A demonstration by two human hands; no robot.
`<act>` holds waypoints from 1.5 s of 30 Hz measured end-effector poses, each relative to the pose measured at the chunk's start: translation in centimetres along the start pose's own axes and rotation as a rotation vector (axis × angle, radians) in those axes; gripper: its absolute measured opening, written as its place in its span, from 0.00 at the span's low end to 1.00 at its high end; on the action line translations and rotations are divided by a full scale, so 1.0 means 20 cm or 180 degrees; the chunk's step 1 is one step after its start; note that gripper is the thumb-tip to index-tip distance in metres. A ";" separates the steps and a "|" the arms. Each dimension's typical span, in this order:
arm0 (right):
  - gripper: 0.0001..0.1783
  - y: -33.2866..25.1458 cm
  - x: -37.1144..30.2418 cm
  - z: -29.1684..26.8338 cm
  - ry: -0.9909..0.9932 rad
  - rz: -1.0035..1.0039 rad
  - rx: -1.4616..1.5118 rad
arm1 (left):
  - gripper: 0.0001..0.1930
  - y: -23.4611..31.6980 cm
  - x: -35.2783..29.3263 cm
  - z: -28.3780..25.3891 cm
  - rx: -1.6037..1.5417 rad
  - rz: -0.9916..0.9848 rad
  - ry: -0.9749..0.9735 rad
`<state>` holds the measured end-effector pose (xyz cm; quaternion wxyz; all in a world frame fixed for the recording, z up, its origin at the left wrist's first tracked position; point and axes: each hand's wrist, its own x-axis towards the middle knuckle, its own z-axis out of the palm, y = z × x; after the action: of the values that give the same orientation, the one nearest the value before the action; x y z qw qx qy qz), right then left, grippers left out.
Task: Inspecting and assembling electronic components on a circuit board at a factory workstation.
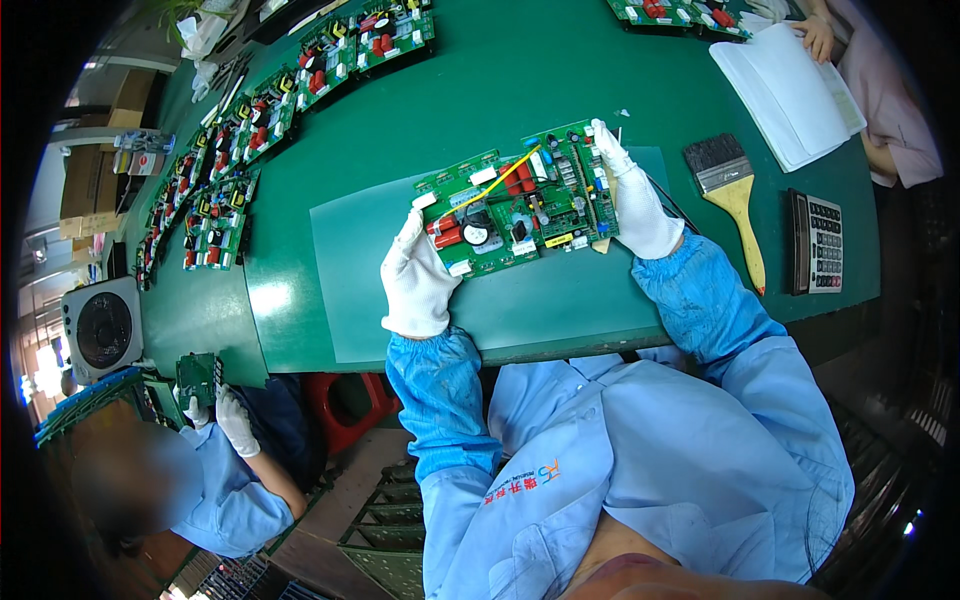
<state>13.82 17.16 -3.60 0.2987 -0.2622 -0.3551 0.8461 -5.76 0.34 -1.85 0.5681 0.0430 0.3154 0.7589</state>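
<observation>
Between my two white-gloved hands is a green circuit board (pixel 505 232) with red and black parts and a yellow wire across it. My left hand (pixel 417 278) grips its left edge, thumb at the rim. At the right edge, my right hand (pixel 640 205) holds the board with a finger along its upper right corner. The fingers beneath the board are hidden. Under it lies a translucent sheet (pixel 365 270) on the green table (pixel 500 60).
Rows of similar boards (pixel 255 125) line the left side. At right are a wide paintbrush (pixel 735 195), a calculator (pixel 818 245) and an open notebook (pixel 785 95), where another person's hand (pixel 816 38) rests. A co-worker (pixel 235 480) at lower left holds a board near a fan (pixel 103 330).
</observation>
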 end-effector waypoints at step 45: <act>0.32 -0.17 -0.37 0.14 -0.1071 0.0948 -0.2394 | 0.16 0.29 -0.30 0.10 0.1445 -0.0210 0.0508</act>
<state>18.17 12.80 2.41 -0.0048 -0.2595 -0.6406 0.7227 -7.60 -4.97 4.54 0.5417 0.0991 0.5230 0.6506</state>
